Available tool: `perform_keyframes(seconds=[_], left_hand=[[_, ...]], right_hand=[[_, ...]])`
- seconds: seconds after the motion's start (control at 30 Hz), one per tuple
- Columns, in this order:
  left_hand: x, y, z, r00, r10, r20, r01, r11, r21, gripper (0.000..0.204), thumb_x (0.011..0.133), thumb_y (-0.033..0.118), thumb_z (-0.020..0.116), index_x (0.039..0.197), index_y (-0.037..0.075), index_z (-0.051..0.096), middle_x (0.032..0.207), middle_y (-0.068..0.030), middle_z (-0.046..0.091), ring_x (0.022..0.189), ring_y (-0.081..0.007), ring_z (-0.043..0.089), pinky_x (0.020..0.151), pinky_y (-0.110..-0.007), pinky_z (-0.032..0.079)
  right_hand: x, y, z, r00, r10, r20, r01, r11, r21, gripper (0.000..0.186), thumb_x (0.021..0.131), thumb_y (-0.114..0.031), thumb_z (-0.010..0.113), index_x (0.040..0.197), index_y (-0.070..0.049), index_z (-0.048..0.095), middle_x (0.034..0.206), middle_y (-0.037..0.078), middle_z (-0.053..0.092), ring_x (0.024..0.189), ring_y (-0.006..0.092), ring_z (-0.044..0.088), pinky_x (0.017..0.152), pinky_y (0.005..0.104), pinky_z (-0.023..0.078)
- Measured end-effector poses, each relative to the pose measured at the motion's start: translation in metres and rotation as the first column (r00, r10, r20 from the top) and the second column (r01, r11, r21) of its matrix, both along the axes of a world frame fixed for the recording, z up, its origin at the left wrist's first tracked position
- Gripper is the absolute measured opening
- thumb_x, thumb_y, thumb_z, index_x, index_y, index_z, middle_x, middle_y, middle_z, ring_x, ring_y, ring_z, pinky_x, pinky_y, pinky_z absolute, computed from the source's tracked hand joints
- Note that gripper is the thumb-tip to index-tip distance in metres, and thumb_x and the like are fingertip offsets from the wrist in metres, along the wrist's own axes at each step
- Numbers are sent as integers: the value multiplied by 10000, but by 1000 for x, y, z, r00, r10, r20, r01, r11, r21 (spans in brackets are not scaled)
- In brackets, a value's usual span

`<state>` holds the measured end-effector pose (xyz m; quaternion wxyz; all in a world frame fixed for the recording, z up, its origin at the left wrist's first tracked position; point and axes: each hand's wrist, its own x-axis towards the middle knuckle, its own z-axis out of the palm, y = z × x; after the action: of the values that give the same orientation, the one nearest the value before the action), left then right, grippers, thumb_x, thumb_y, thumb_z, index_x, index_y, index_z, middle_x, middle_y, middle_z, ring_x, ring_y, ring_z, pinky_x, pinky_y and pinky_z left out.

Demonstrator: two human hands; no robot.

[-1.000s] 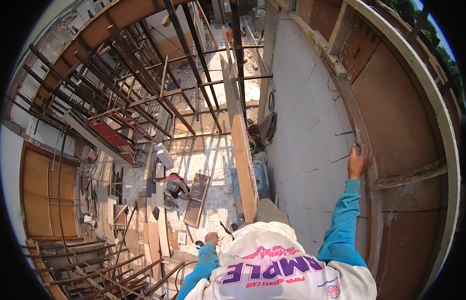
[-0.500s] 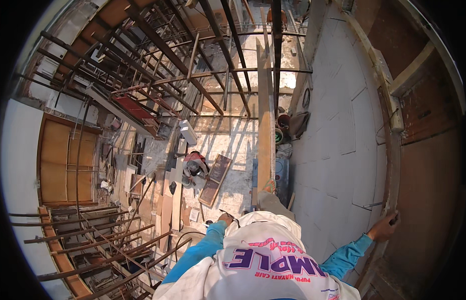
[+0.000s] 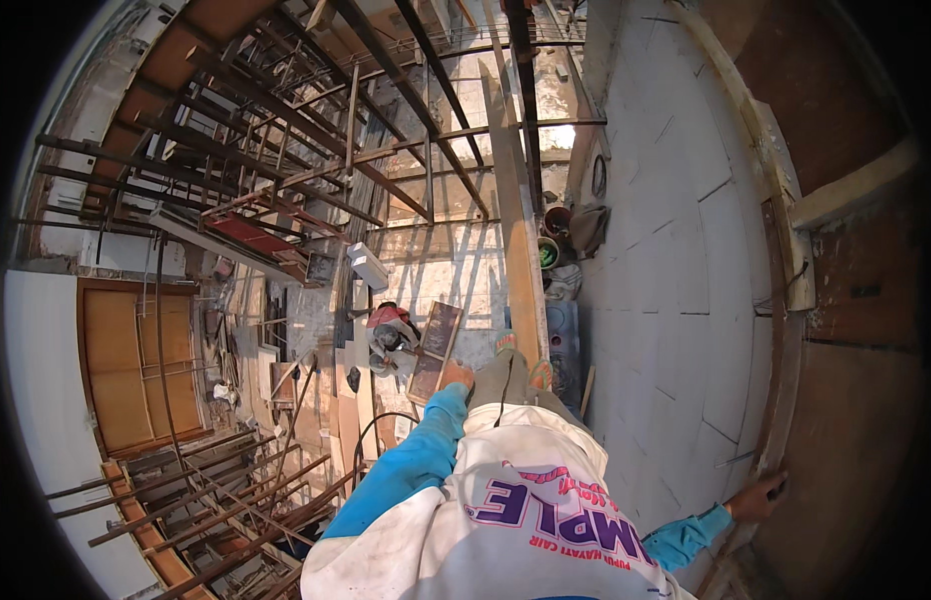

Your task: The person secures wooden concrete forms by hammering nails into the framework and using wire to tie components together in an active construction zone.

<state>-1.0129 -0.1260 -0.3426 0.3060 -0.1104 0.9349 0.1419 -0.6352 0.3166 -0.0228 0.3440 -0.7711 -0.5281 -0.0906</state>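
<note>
Right beside the timber rail (image 3: 783, 380)

Seemingly fixed along the white wall (image 3: 676, 280), near the right hand (image 3: 756, 498), with grip curled around nothing discernible. Cannot tell the grip of the left hand (image 3: 456, 376). Standing at the plank (image 3: 526, 290); cannot tell of anything unfinished.

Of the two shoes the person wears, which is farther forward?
The left shoe: it shows higher in the picture than the right shoe.
</note>
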Motion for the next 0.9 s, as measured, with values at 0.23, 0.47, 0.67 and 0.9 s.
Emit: perform_keyframes(seconds=[0.23, 0.47, 0.67, 0.9], left_hand=[[-71, 44, -15, 988, -110, 112, 112, 994, -15, 431, 779, 280, 596, 1145, 53, 590, 1151, -228, 616, 1131, -362, 564, 962, -403, 438], [-204, 111, -34, 999, 22, -44, -15, 989, 145, 467, 763, 209, 592, 1169, -20, 562, 1145, -276, 598, 1102, -397, 567, 958, -411, 447], [-329, 162, -39, 995, -62, -82, 81, 963, 256, 466, 780, 242, 605, 1154, -34, 569, 1119, -277, 612, 1086, -389, 577, 953, -417, 451], [-405, 209, -41, 997, -77, -13, 78, 958, 275, 431, 780, 244, 601, 1145, 15, 595, 1148, -244, 618, 1090, -369, 592, 961, -398, 460]], right_hand=[[7, 10, -12, 998, -39, -50, 47, 985, 163, 595, 907, -526, 547, 1084, 29, 667, 1076, 209, 665, 939, 350, 642, 807, 385, 507], [119, 32, -65, 949, -260, 177, 243, 964, 113, 626, 918, -547, 504, 1200, 2, 609, 1165, 227, 622, 1000, 384, 619, 853, 405, 503], [87, 39, -61, 936, -352, 3, 346, 922, 172, 595, 931, -537, 474, 1300, -76, 545, 1172, 191, 631, 1013, 394, 618, 831, 442, 514], [23, 55, -22, 920, -389, 42, 343, 855, 389, 533, 930, -505, 489, 1230, -71, 560, 1118, 168, 640, 935, 352, 613, 766, 425, 508]])
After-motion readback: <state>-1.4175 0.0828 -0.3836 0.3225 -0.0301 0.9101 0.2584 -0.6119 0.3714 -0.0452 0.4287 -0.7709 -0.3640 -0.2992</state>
